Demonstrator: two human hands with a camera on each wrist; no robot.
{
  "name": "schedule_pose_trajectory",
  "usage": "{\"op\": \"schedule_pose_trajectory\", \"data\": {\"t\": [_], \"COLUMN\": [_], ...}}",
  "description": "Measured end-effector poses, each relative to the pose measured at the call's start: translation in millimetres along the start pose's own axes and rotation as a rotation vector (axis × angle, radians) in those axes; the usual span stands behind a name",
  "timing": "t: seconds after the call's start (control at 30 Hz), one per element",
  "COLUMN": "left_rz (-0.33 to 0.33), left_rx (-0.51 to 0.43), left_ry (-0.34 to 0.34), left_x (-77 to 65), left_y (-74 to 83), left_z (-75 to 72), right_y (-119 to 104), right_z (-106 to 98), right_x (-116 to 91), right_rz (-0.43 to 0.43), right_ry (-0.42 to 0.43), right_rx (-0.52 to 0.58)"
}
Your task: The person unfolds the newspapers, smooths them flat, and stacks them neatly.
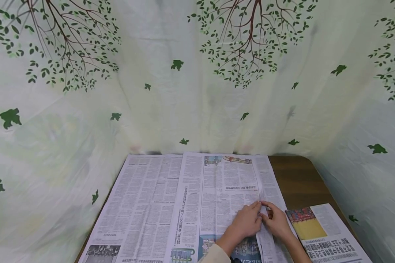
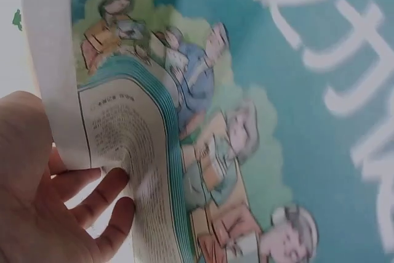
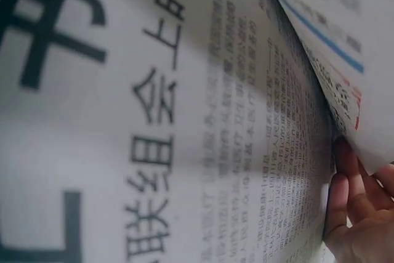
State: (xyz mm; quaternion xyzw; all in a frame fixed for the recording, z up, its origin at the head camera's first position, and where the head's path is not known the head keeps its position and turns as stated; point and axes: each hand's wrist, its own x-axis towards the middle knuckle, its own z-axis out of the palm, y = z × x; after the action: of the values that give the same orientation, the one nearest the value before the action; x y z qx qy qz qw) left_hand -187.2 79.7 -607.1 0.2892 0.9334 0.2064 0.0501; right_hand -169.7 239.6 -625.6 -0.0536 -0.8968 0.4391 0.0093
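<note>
Newspaper sheets (image 1: pixel 214 204) lie spread over a table, overlapping side by side. On the right part of them, my left hand (image 1: pixel 247 221) and right hand (image 1: pixel 277 221) meet at a sheet's raised edge, fingertips close together. The left wrist view has the left hand (image 2: pixel 37 207) pinching the margin of a page with a blue illustration (image 2: pixel 246 90), some fingers bent behind the paper. In the right wrist view, the right hand (image 3: pixel 360 220) grips the lifted edge of a printed page (image 3: pixel 141 115). The exact contact of the fingertips is partly hidden by paper.
A folded newspaper (image 1: pixel 327 233) with a yellow and red picture lies at the right front of the table. Dark brown tabletop (image 1: pixel 297 179) shows behind it. A pale curtain (image 1: pixel 191 109) printed with branches and green birds surrounds the table.
</note>
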Motion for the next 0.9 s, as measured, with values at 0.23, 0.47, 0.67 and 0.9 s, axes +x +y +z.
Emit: {"op": "schedule_pose_trajectory", "data": {"t": [0.23,0.47,0.67,0.9], "left_rz": [0.018,-0.004,0.031,-0.004], "left_rx": [-0.335,-0.745,-0.897,-0.932], "left_ry": [0.091,0.121,0.152,0.154], "left_x": [-5.8,-12.4,-16.8,-25.0], "left_y": [-9.0,-22.8,-29.4,-37.8], "left_z": [3.0,0.3,-10.0,-29.7], "right_y": [-1,-1,4,7], "right_z": [0,-3,-4,-8], "right_x": [2,4,4,4], "right_rz": [0.017,-0.003,-0.048,-0.036], "right_ry": [-0.022,-0.047,-0.043,-0.063], "right_rx": [0.031,0.037,0.065,0.107]}}
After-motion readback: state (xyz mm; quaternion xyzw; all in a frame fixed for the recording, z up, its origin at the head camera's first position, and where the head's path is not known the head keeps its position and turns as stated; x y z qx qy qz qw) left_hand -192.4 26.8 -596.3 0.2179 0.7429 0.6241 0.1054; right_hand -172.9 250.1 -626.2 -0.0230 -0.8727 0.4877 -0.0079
